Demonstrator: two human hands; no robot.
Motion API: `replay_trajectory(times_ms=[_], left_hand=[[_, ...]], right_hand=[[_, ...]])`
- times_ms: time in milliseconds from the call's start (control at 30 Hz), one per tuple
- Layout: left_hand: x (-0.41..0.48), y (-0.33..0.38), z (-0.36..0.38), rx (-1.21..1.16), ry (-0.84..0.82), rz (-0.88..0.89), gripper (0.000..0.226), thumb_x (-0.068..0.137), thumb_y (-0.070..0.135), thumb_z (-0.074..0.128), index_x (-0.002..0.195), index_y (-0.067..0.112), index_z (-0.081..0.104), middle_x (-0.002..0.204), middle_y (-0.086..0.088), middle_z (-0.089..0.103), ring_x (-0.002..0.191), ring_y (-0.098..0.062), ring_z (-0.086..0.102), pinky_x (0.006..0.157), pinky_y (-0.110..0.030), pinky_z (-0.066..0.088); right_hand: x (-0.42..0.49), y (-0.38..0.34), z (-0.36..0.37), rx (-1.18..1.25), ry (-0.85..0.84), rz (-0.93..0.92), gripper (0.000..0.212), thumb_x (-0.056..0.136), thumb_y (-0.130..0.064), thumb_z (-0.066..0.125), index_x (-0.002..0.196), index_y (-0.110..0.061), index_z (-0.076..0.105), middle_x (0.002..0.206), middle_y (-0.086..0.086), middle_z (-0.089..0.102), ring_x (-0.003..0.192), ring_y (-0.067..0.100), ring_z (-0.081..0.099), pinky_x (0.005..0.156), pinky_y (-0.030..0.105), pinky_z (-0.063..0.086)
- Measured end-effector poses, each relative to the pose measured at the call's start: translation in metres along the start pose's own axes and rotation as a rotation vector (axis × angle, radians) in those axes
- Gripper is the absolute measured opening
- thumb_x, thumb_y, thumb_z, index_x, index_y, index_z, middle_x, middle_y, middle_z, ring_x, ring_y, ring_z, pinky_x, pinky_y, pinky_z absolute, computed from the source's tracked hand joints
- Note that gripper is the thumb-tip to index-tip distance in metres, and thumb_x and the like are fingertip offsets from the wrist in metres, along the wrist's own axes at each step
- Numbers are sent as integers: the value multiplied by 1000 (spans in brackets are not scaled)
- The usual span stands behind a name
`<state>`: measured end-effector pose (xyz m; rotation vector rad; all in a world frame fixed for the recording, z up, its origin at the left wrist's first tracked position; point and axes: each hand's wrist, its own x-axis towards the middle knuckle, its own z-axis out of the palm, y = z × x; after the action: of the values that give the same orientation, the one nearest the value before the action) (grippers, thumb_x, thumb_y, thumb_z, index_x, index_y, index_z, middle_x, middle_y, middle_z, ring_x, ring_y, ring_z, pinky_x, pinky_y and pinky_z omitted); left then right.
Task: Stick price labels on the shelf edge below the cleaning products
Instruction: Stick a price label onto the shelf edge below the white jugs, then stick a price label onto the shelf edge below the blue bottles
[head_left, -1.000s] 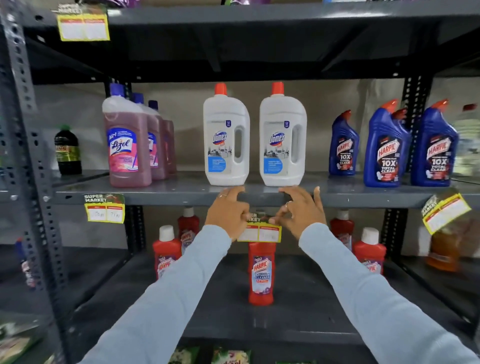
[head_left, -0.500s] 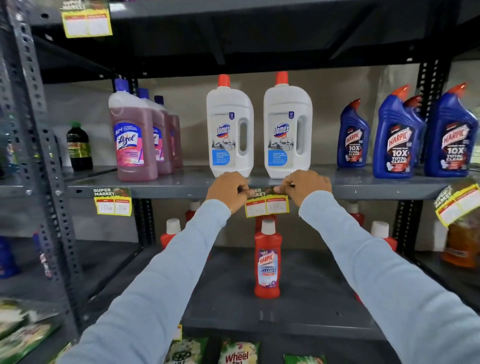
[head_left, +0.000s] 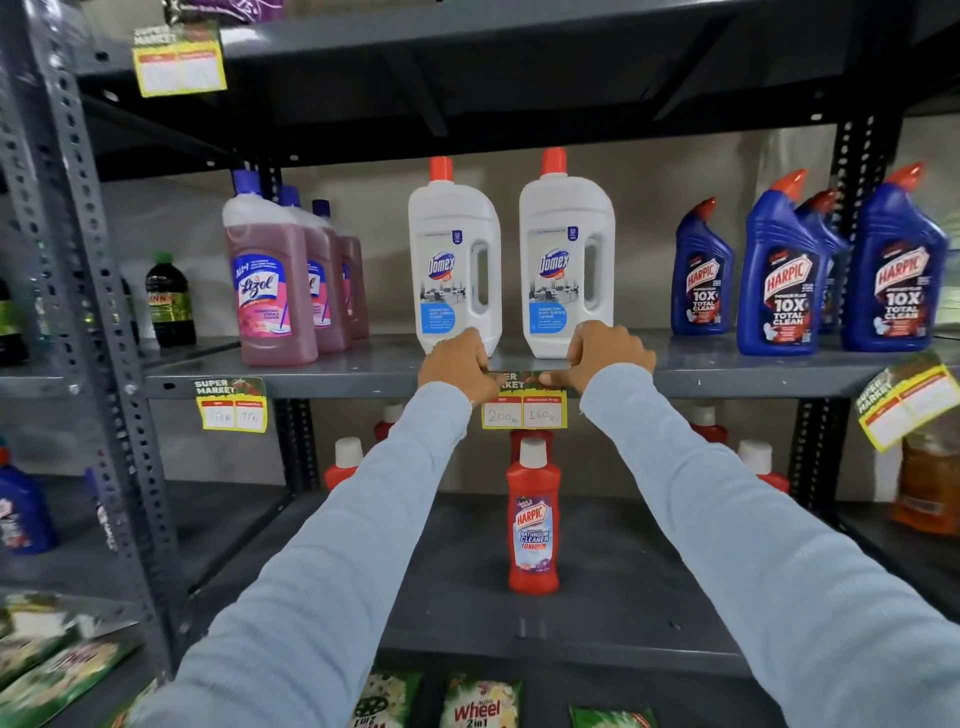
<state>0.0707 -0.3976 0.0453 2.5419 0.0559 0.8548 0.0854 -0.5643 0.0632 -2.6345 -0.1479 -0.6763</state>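
A yellow and red price label (head_left: 523, 410) reading 200 and 160 hangs from the grey shelf edge (head_left: 332, 383), directly below two white Domex bottles (head_left: 454, 260). My left hand (head_left: 457, 366) presses the label's top left corner against the edge. My right hand (head_left: 605, 353) presses its top right corner, fingers curled. Both hands cover part of the label's green header.
Pink Lizol bottles (head_left: 270, 291) stand left with a stuck label (head_left: 232, 405) below them. Blue Harpic bottles (head_left: 784, 280) stand right, above a tilted label (head_left: 906, 402). Red Harpic bottles (head_left: 534, 519) occupy the lower shelf. A perforated upright (head_left: 78, 260) rises at left.
The label went from hanging below the edge to sitting up against it. Both hands rose with it and closed onto its top corners; the view moved closer.
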Motion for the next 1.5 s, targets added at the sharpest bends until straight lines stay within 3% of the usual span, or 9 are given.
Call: replay_trajectory(times_ms=[100,233,333,500,667,900,1167,1300,1500], left_hand=[[-8,3,-4,-116,42,-73,25,76,13,74,80,18,49,93,-7,64,82,-25,62,74,-35,56],[-21,-7,-12,-228,100,-93,40,73,-8,65,57,25,48,97,-11,70,93,-30,67,84,-39,57],[-36,-12,-21,-184,66,-61,40,74,-16,53,69,23,53,102,-13,68,97,-32,64,85,-34,54],[-92,12,-20,29,30,3,20,90,5,52,108,13,54,118,-13,58,108,-32,56,92,-38,44],[-123,64,11,53,50,223,20,93,29,52,99,12,60,117,-10,62,115,-30,54,96,-39,42],[-119,171,79,95,14,463,40,95,42,47,95,8,68,139,-10,52,141,-26,31,121,-38,10],[-73,279,173,20,-79,271,43,93,52,42,105,16,62,158,-9,23,149,-27,-1,119,-42,-5],[-64,308,212,78,-7,175,43,95,49,42,110,15,64,156,-10,26,148,-31,2,118,-49,-7],[-64,318,222,138,92,94,33,94,43,47,111,23,69,154,-7,29,148,-29,6,120,-48,-6]], right_hand=[[-4,1,-7,51,-42,-19,41,74,-39,78,102,-17,60,94,5,60,82,23,55,74,32,45],[-13,19,-29,82,-98,-32,27,78,-14,75,102,-16,63,108,10,67,97,31,64,88,39,53],[-23,55,-48,39,-80,-64,24,80,-7,68,101,-17,62,111,12,67,98,34,64,88,42,54],[-52,122,-67,83,41,-135,24,83,-8,67,105,-16,62,114,10,67,104,32,61,89,40,51],[-67,178,-93,-12,55,-149,37,90,-15,60,126,-12,53,137,12,48,130,31,40,102,43,40],[-29,290,-141,-109,45,32,39,94,-13,52,132,-10,51,142,16,43,129,38,42,102,48,41],[19,342,-148,-146,-148,-100,42,97,-32,46,138,-21,44,131,19,58,116,37,57,95,44,48],[30,336,-146,-478,-173,-295,45,98,-26,44,140,-20,31,129,20,55,114,39,56,91,45,47],[37,336,-143,-633,-131,-439,40,96,-28,49,134,-16,42,123,16,58,114,36,56,91,44,48]])
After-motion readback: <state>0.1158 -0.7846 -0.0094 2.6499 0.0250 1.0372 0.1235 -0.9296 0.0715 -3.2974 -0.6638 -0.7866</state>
